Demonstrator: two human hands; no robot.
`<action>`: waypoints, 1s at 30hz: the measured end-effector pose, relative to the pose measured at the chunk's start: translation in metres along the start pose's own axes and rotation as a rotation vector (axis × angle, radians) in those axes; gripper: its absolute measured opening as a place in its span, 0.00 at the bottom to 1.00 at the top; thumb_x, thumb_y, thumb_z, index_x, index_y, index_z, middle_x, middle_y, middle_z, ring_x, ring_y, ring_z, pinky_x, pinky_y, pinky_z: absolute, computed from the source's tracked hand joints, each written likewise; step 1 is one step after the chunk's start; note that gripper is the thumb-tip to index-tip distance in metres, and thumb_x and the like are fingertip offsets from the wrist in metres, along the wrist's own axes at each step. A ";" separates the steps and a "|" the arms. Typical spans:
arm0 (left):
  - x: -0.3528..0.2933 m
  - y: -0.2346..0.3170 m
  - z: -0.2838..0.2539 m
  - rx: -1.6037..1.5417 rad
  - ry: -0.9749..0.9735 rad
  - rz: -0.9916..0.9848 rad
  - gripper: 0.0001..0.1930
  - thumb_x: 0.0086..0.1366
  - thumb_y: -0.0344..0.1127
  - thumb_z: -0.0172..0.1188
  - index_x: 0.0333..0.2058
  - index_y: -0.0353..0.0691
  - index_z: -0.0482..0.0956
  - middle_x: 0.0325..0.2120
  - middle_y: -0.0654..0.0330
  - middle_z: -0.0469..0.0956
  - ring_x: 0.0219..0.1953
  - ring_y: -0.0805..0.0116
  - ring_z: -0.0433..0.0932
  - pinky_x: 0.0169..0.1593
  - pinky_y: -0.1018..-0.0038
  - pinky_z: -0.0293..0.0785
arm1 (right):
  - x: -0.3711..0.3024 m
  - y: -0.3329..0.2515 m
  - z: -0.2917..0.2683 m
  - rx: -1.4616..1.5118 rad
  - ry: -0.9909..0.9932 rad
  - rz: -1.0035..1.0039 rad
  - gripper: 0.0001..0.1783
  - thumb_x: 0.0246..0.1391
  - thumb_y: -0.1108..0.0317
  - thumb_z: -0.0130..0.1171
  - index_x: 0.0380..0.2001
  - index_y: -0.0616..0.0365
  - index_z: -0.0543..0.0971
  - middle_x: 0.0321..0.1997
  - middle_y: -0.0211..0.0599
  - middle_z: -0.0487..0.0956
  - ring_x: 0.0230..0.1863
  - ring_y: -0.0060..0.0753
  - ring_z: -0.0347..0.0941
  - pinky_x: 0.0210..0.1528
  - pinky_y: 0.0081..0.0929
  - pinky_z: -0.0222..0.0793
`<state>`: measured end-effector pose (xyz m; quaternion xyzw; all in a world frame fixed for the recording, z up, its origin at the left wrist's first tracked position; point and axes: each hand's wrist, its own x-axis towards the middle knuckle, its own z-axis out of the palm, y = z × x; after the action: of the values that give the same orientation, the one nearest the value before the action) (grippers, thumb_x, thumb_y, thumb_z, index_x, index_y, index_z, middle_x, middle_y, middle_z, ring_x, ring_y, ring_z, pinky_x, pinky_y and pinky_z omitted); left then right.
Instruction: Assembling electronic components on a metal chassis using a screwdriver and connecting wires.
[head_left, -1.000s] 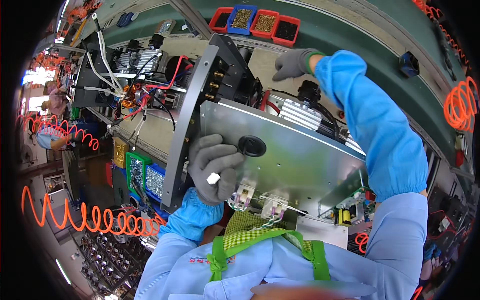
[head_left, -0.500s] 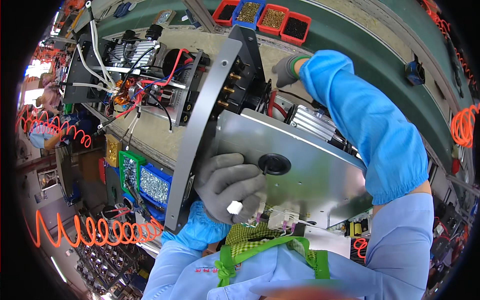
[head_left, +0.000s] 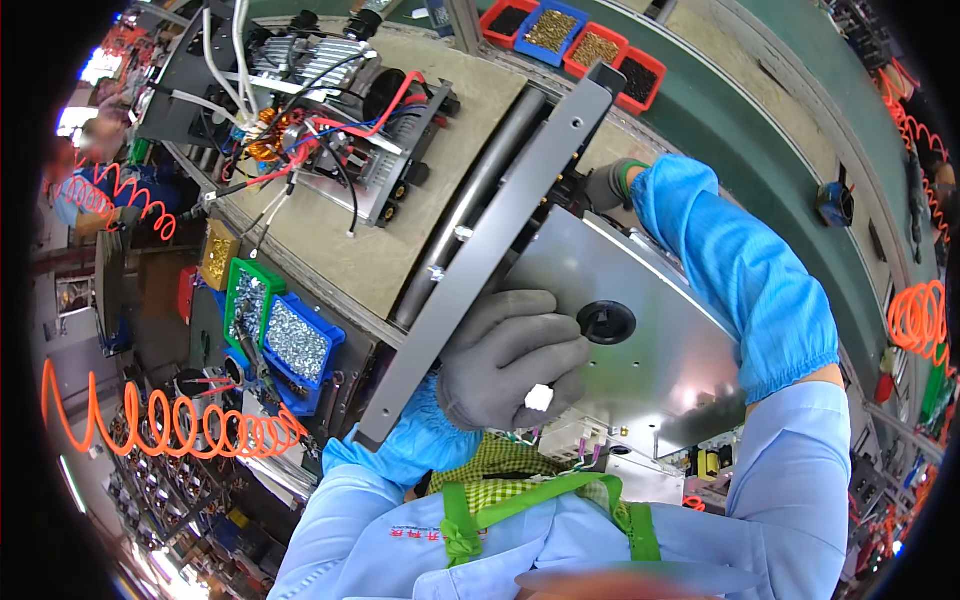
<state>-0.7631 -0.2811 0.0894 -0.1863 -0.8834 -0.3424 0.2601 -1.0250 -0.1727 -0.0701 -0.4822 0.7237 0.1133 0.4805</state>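
the left hand [head_left: 515, 362], in a matte grey knit glove, lies with its fingers bent and close together against the metal chassis [head_left: 665, 345]; a small white piece [head_left: 539, 398] shows near the fingertips, and i cannot tell whether it is pinched. the right hand [head_left: 607, 187], in the same grey, reaches to the chassis's far side, mostly hidden, so i cannot tell how far its fingers are open. the chassis sits tilted right in front of the person's torso: a smooth silvery sheet with a round black grommet [head_left: 607, 322], joined at its left to a long, flat, dark grey plate [head_left: 490, 260] with small holes. crinkled blue sleeves [head_left: 745, 270] cover the forearms, above a nubby yellow-green checked cloth [head_left: 495, 460]. to the left, past a smooth metal roller [head_left: 470, 205], a second unit [head_left: 370, 150] of ribbed metal, copper-coloured windings and loose wires rests on the dull beige bench [head_left: 330, 275]. nearer lie a green bin [head_left: 229, 310] and a blue bin [head_left: 305, 377] of shiny little metal parts, beside a springy orange coiled hose [head_left: 207, 435].
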 end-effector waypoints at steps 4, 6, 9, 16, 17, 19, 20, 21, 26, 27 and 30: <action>-0.001 0.002 0.000 -0.017 0.029 -0.005 0.12 0.40 0.35 0.63 0.29 0.47 0.81 0.28 0.65 0.78 0.33 0.61 0.75 0.37 0.69 0.73 | 0.039 0.020 0.014 -0.135 -0.047 -0.237 0.28 0.47 0.51 0.57 0.48 0.58 0.76 0.51 0.49 0.76 0.49 0.50 0.73 0.50 0.41 0.68; 0.000 0.001 0.005 -0.034 0.038 0.003 0.12 0.40 0.35 0.63 0.29 0.47 0.81 0.28 0.65 0.78 0.33 0.61 0.75 0.37 0.68 0.73 | 0.058 0.045 0.030 -0.257 -0.088 -0.459 0.24 0.48 0.54 0.56 0.46 0.56 0.78 0.48 0.50 0.77 0.49 0.53 0.73 0.48 0.40 0.70; 0.003 0.001 0.006 -0.069 0.020 0.033 0.13 0.40 0.34 0.64 0.30 0.48 0.81 0.29 0.65 0.78 0.34 0.61 0.75 0.37 0.68 0.73 | 0.062 0.074 0.060 0.087 0.230 0.054 0.21 0.50 0.59 0.53 0.46 0.56 0.78 0.42 0.47 0.80 0.45 0.53 0.75 0.46 0.42 0.70; -0.010 0.016 0.005 -0.015 0.140 -0.010 0.11 0.43 0.33 0.67 0.29 0.47 0.80 0.29 0.64 0.76 0.34 0.60 0.75 0.38 0.68 0.74 | -0.191 -0.015 -0.048 0.571 0.409 0.155 0.27 0.52 0.61 0.53 0.57 0.50 0.66 0.35 0.30 0.73 0.28 0.21 0.67 0.29 0.21 0.69; -0.010 0.018 0.006 -0.029 0.133 -0.015 0.10 0.43 0.33 0.67 0.28 0.46 0.80 0.28 0.64 0.76 0.34 0.60 0.75 0.38 0.68 0.75 | -0.227 -0.033 -0.050 0.657 0.396 0.142 0.25 0.51 0.61 0.52 0.55 0.47 0.69 0.27 0.26 0.69 0.25 0.19 0.66 0.29 0.18 0.67; -0.009 0.012 0.007 -0.055 0.161 -0.047 0.07 0.46 0.32 0.66 0.26 0.45 0.79 0.28 0.63 0.76 0.35 0.59 0.76 0.39 0.67 0.75 | -0.271 -0.050 -0.046 0.676 0.374 0.212 0.24 0.54 0.60 0.51 0.55 0.53 0.68 0.26 0.25 0.70 0.23 0.19 0.67 0.33 0.18 0.69; -0.010 0.012 0.010 -0.069 0.168 -0.055 0.07 0.46 0.32 0.65 0.27 0.44 0.79 0.28 0.62 0.76 0.35 0.59 0.76 0.39 0.66 0.74 | -0.292 -0.052 -0.034 0.952 0.457 -0.015 0.24 0.57 0.59 0.50 0.54 0.57 0.68 0.28 0.28 0.73 0.23 0.20 0.70 0.36 0.20 0.71; -0.011 0.014 0.011 -0.088 0.168 -0.063 0.06 0.47 0.32 0.65 0.27 0.44 0.79 0.28 0.61 0.76 0.35 0.58 0.75 0.39 0.66 0.74 | -0.308 -0.059 -0.019 1.227 0.535 -0.252 0.24 0.59 0.58 0.48 0.54 0.61 0.67 0.29 0.31 0.76 0.23 0.21 0.72 0.39 0.22 0.73; -0.015 0.009 0.014 -0.071 0.189 -0.027 0.05 0.49 0.30 0.63 0.27 0.43 0.78 0.28 0.60 0.75 0.33 0.58 0.75 0.37 0.66 0.73 | -0.315 -0.112 0.024 1.561 0.880 -0.746 0.23 0.62 0.62 0.44 0.54 0.68 0.66 0.44 0.47 0.77 0.35 0.30 0.78 0.47 0.30 0.73; -0.019 0.010 0.014 -0.069 0.192 -0.027 0.05 0.49 0.30 0.63 0.27 0.43 0.78 0.28 0.60 0.75 0.33 0.58 0.75 0.37 0.66 0.73 | -0.309 -0.117 0.028 1.551 0.907 -0.885 0.22 0.63 0.63 0.43 0.55 0.67 0.66 0.49 0.52 0.75 0.40 0.33 0.78 0.50 0.31 0.72; -0.016 0.009 0.015 -0.057 0.203 -0.014 0.05 0.48 0.30 0.63 0.26 0.43 0.78 0.27 0.60 0.75 0.33 0.59 0.75 0.37 0.66 0.73 | -0.277 -0.111 0.013 0.859 1.038 -0.424 0.16 0.63 0.70 0.43 0.50 0.66 0.70 0.46 0.45 0.76 0.47 0.35 0.76 0.50 0.30 0.70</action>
<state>-0.7507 -0.2667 0.0745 -0.1517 -0.8439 -0.3861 0.3403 -0.9081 -0.0580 0.1795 -0.3722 0.7306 -0.5229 0.2328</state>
